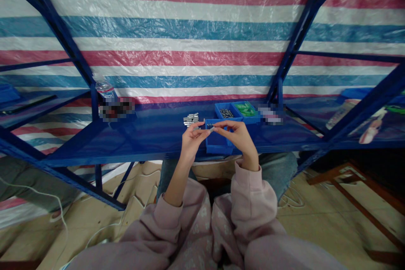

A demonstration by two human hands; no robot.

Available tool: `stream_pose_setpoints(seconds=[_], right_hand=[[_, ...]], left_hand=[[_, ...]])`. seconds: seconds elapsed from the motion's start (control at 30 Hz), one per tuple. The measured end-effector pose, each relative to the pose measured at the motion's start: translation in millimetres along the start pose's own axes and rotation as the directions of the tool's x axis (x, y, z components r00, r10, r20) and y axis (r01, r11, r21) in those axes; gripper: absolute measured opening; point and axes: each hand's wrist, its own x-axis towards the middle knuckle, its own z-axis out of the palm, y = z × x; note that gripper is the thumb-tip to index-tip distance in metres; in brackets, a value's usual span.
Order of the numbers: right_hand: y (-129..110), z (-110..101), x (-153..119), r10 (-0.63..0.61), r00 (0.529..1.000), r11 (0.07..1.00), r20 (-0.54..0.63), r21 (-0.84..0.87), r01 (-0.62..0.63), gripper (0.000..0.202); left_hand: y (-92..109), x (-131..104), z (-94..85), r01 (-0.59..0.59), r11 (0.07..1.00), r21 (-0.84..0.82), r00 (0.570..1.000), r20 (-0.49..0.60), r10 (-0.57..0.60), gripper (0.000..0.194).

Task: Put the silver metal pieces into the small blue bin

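Observation:
My left hand (191,138) and my right hand (239,136) meet above the front blue bin (219,148). Thumb and index finger of each are bent toward a pinch, with the fingertips close together. Something small and pale sits at the fingertips, too small to name. Just beyond my left hand lies a pile of short silver metal tubes (191,119). Behind the front bin stand a blue bin of small dark metal pieces, perhaps screws (227,113), and a blue bin of green pieces (245,109). A few small pieces show at the front bin's far end; my hands partly cover it.
The blue metal table (152,128) has slanting blue frame posts (292,46) on both sides. At the back left stands a clear plastic bottle (106,90) by a blurred object. Another blurred item lies right of the bins. A striped plastic sheet (183,29) hangs behind.

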Motion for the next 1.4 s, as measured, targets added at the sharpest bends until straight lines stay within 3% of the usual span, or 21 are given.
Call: stream_pose_setpoints(seconds=[0.23,0.33,0.47,0.53,0.63,0.83,1.03,1.4], right_hand=[[3,-3,0,-0.040,0.999,0.999,0.010,-0.028,0.040,0.023],[5,-4,0,-0.040,0.999,0.999,-0.003,-0.038,0.040,0.023],[16,-7,5,-0.035,0.998,0.998,-0.048,-0.053,0.032,0.023],[26,-10,10,-0.035,0.996,0.995,-0.083,-0.094,0.027,0.023],[43,-15,19,-0.033,0.992,0.975,-0.122,-0.224,0.005,0.020],[65,-24,33,0.013,0.996,0.902,-0.088,-0.430,-0.050,0.014],[67,-23,44,0.107,0.994,0.841,-0.018,-0.531,-0.100,0.012],[68,-18,64,0.144,0.983,0.737,0.116,-0.675,-0.028,0.013]], left_hand=[[0,-2,1.3,-0.026,0.999,0.029,0.999,0.020,0.025,0.047],[0,-3,1.8,-0.129,0.979,0.157,0.991,0.053,0.122,0.044],[-6,-6,0.9,-0.328,0.823,0.464,0.944,0.134,0.301,0.036],[-12,-7,-1.0,-0.373,0.732,0.571,0.927,0.185,0.328,0.035],[-22,-7,-4.8,-0.345,0.678,0.649,0.938,0.215,0.272,0.032],[-28,-5,-9.6,-0.294,0.697,0.654,0.953,0.261,0.157,0.038],[-24,-4,-11.8,-0.255,0.720,0.645,0.948,0.313,0.055,0.048],[-25,0,-13.6,-0.232,0.747,0.623,0.941,0.339,0.009,0.050]])
